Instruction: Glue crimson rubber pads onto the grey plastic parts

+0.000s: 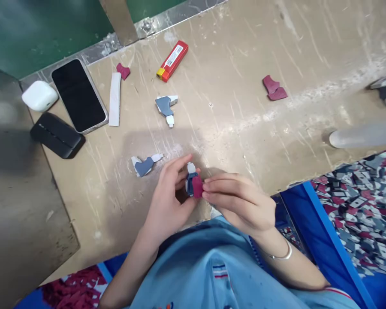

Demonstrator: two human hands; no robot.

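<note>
Near the table's front edge, my left hand point(167, 199) pinches a small blue-grey and white piece point(190, 178) with a white tab pointing away from me. My right hand point(241, 199) grips a dark red flat piece point(197, 186) by its right side, pressed against the blue-grey piece. Fingers partly hide both pieces. Left of my hands lies a similar blue-grey and white piece point(144, 165), and another one point(166, 108) lies farther back. Two overlapping dark red pieces point(274, 89) are on the table at the right.
At the back left are a phone point(79, 96), a white earphone case point(40, 95), a black case point(58, 135), a white strip point(115, 99) and a dark red scrap point(123, 71). A red lighter point(173, 61) lies behind. Blue bins point(333, 240) hold many coloured pieces below the front edge.
</note>
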